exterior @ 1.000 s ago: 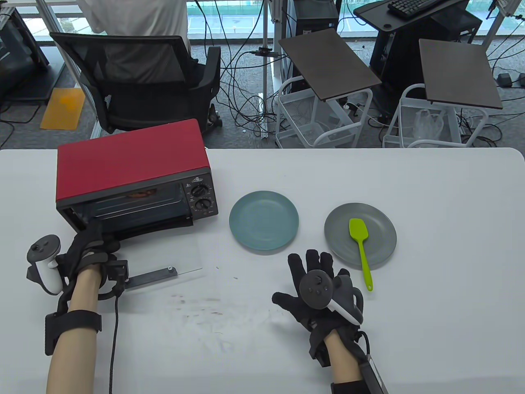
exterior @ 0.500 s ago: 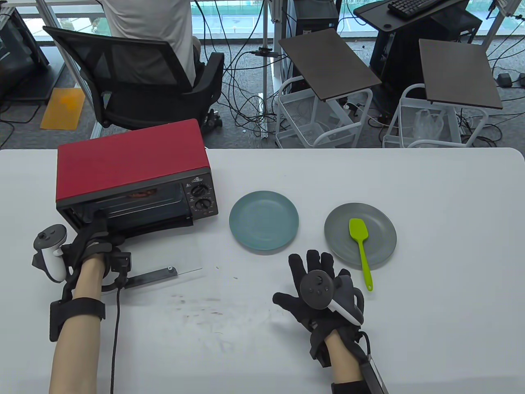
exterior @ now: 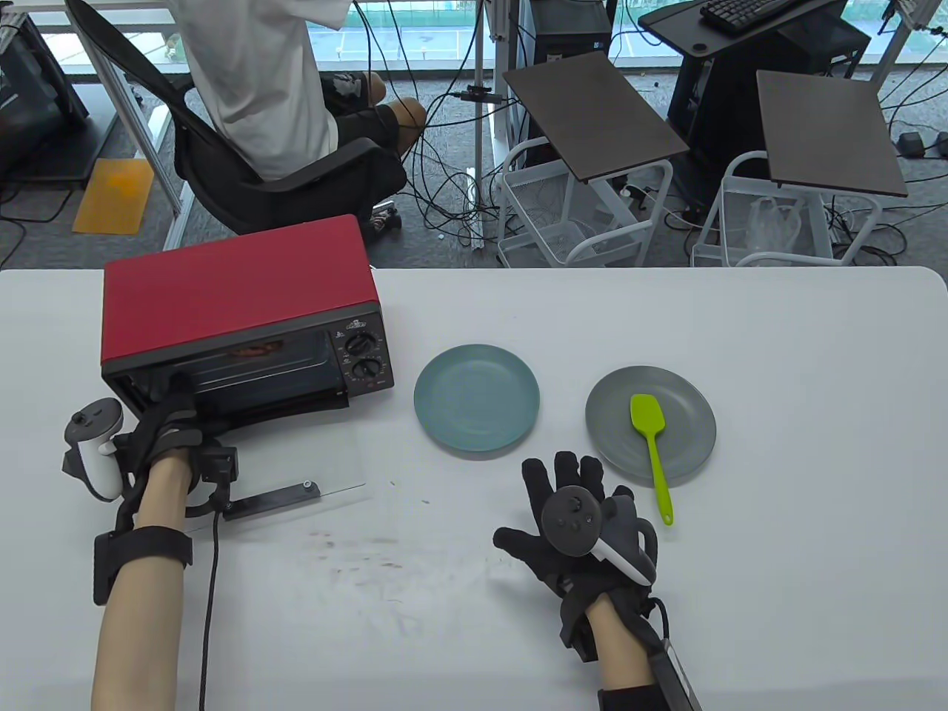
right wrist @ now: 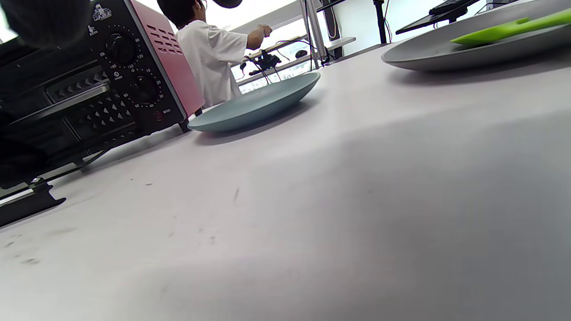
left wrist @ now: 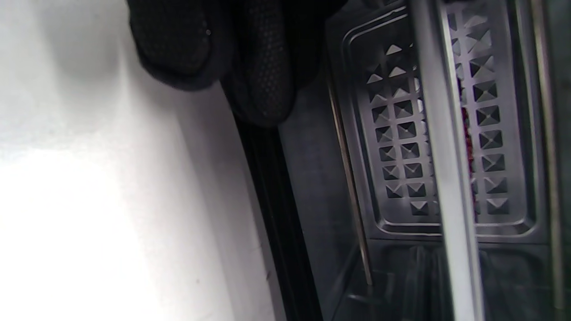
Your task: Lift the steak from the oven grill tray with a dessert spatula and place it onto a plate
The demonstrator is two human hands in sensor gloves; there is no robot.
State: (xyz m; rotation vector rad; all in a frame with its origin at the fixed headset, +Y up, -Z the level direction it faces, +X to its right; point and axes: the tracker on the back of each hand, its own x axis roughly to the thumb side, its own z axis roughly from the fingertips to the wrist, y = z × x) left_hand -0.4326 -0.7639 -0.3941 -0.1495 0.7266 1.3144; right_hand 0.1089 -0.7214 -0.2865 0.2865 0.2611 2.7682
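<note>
The steak shows as a reddish-brown strip on the grill tray inside the red oven. A sliver of the steak appears behind the tray's edge bar in the left wrist view. My left hand reaches with straight fingers into the left end of the oven opening, holding nothing that I can see. The green dessert spatula lies on the grey plate. The teal plate holds nothing. My right hand lies flat on the table, just left of the spatula's handle.
The oven's glass door lies folded down flat on the table, its dark handle near my left wrist. Brown smears mark the tabletop in front. A person sits in a chair behind the table.
My left hand has moved forward and slightly right, from the door hinge up into the oven opening. The right hand has stayed still. The person behind has swivelled in the chair.
</note>
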